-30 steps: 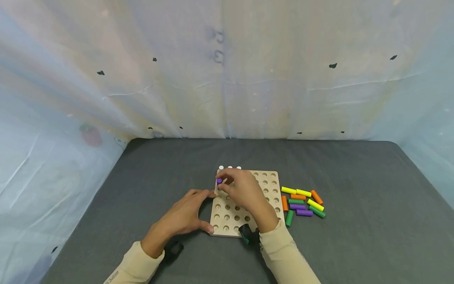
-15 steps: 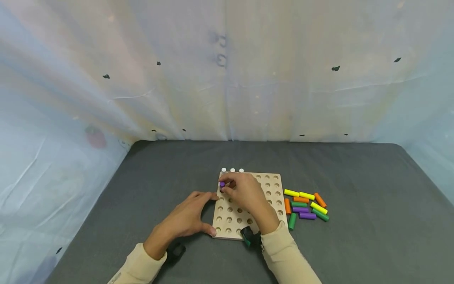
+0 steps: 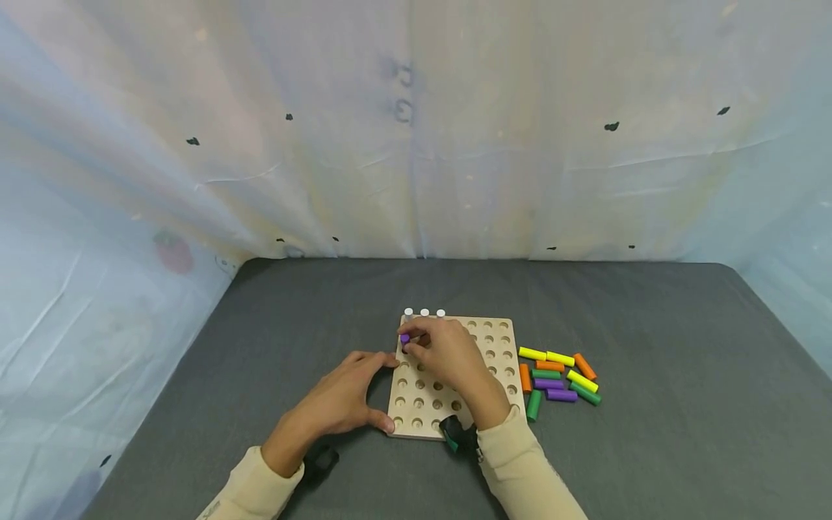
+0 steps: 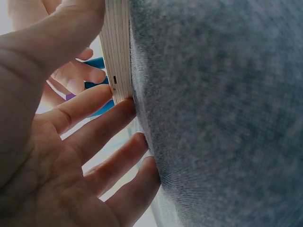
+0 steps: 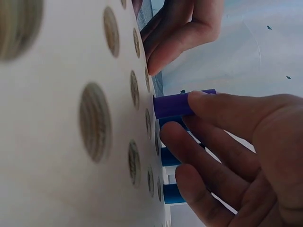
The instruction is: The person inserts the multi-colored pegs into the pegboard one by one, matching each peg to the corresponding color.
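My right hand [image 3: 448, 350] pinches a purple peg [image 3: 405, 339] between thumb and fingers over the left column of the wooden pegboard [image 3: 425, 432]. In the right wrist view the purple peg [image 5: 171, 105] stands straight out from the board, its lower end right at a hole. Behind it, three pegs [image 3: 425, 313] line the far row from the left corner; their tops look white from the head, their sides blue in the wrist view. My left hand [image 3: 344, 393] spreads at the board's left edge, thumb at the near corner, fingertips along the side [image 4: 118, 52].
Right of the board lie several loose pegs: yellow [image 3: 560, 358], orange [image 3: 585, 365], green [image 3: 534, 406] and purple [image 3: 561, 395]. Everything stands on a dark grey cloth-covered table [image 3: 663, 375]. Pale curtains [image 3: 481, 144] hang behind and at both sides.
The right hand and purple peg have shifted slightly toward the near side of the board. The left hand keeps its place at the edge. The head view has tilted a little.
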### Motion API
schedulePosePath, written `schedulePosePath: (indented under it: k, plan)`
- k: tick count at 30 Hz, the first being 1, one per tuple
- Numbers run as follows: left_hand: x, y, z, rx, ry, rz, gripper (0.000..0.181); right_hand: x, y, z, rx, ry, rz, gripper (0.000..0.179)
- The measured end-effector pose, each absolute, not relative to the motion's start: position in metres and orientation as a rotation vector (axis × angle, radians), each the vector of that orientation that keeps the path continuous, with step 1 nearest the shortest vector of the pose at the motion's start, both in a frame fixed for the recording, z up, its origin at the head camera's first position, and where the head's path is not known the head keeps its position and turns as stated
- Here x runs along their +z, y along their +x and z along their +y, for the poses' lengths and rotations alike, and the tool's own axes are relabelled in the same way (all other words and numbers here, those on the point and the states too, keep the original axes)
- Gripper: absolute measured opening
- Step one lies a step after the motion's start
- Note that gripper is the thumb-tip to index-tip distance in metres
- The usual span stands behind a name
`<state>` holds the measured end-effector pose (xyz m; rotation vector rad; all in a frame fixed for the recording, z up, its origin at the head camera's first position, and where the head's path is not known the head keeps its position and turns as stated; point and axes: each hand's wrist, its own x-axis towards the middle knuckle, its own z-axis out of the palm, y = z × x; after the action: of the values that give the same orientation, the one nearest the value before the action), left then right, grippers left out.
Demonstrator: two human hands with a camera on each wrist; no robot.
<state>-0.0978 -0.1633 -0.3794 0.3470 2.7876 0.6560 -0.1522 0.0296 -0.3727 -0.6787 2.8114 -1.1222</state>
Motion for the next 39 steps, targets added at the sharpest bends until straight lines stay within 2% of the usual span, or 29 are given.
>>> schedulePosePath:
  k: [26, 33, 39]
  plan:
    - [-0.379, -0.098, -0.162, 0.653, 0.350, 2.787, 0.087, -0.371, -0.149, 0.035, -1.113, -0.687, 2.792, 0.021]
    - [-0.381, -0.098, -0.160, 0.645, 0.318, 2.771, 0.087, -0.360, -0.135, 0.071, -1.101, -0.573, 2.844, 0.025]
    - [-0.379, -0.098, -0.160, 0.648, 0.325, 2.789, 0.088, -0.354, -0.129, 0.120, -1.035, -0.614, 2.957, 0.023]
